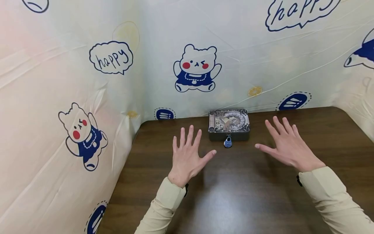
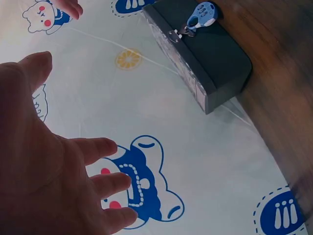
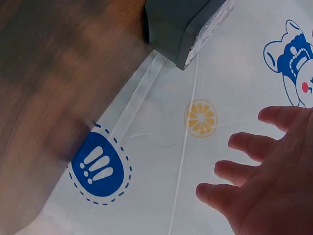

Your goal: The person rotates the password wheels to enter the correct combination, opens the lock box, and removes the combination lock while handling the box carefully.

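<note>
A dark tin box (image 1: 229, 125) with an ornate printed lid sits at the back of the brown table, its lid down. From the clasp on its front hangs a small blue combination padlock (image 1: 228, 142); the left wrist view shows the padlock (image 2: 202, 15) on the box's dark front (image 2: 220, 58). My left hand (image 1: 187, 159) is spread over the table, left of and nearer than the box, holding nothing. To the right of the box, my right hand (image 1: 287, 146) is likewise spread with straight fingers and holds nothing. Both hands are apart from the box.
The wooden table (image 1: 233, 195) has its back edge just behind the box. A pale printed cloth (image 1: 157, 65) with bears and the word "happy" hangs behind and along the left side, with more at the right. Long beige sleeves cover both forearms.
</note>
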{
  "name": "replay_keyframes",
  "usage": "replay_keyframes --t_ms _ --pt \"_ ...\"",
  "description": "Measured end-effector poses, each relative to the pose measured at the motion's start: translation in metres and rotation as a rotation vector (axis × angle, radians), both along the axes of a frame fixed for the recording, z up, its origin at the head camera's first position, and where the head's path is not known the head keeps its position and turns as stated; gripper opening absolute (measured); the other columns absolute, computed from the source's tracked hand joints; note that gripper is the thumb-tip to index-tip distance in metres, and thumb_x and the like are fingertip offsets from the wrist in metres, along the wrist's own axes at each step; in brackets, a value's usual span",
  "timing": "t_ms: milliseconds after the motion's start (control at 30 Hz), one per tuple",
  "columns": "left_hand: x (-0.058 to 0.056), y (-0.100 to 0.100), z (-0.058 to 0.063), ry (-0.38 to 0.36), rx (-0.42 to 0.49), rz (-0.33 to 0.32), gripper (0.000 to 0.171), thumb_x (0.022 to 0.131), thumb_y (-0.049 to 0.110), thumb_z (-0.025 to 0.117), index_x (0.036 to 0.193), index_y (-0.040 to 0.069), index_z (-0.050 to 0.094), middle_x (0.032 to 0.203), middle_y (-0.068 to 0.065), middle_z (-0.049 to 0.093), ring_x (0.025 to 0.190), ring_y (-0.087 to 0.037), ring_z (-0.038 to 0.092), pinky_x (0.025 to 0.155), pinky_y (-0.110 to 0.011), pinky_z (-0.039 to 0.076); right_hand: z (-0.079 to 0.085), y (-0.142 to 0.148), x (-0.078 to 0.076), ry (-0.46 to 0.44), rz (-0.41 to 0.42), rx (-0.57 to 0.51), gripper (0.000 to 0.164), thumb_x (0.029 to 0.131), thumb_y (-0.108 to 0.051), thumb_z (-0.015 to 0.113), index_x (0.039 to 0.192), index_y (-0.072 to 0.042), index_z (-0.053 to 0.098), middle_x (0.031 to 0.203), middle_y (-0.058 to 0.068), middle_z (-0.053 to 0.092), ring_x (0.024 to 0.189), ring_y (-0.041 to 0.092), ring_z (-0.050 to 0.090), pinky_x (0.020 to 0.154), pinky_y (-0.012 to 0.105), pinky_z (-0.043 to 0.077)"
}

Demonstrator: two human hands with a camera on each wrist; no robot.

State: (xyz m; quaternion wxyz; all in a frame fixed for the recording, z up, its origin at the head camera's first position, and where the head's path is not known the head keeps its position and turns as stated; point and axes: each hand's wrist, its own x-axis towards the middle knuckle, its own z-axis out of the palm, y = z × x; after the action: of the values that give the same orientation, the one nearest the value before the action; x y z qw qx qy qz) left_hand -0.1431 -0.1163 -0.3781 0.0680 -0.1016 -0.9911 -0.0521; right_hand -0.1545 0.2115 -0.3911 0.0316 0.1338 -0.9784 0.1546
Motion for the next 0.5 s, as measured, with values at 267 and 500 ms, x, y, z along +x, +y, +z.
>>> replay_keyframes --t_ms 267,500 --pt "-0.006 0.003 -0.003 0.087 0.11 -0.018 0.061 0.094 0.054 0.051 0.139 0.012 0.05 0.15 -0.015 0.041 0.141 -0.037 0.033 0.108 -0.059 0.032 -0.005 -0.001 -0.009 0.111 -0.061 -0.04 0.072 0.095 -0.045 0.055 0.145 0.002 0.036 0.14 0.033 0.039 0.129 0.053 0.032 0.099 0.067 0.036" --pt "-0.027 0.0 -0.022 -0.061 0.471 -0.024 0.027 0.096 0.028 0.059 0.11 0.007 0.069 0.104 -0.01 0.068 0.092 -0.024 0.062 0.079 -0.038 0.054 -0.012 -0.004 -0.017 0.096 -0.178 -0.253 0.04 0.097 -0.034 0.054 0.111 0.002 0.064 0.1 0.023 0.066 0.085 0.037 0.059 0.068 0.051 0.051"
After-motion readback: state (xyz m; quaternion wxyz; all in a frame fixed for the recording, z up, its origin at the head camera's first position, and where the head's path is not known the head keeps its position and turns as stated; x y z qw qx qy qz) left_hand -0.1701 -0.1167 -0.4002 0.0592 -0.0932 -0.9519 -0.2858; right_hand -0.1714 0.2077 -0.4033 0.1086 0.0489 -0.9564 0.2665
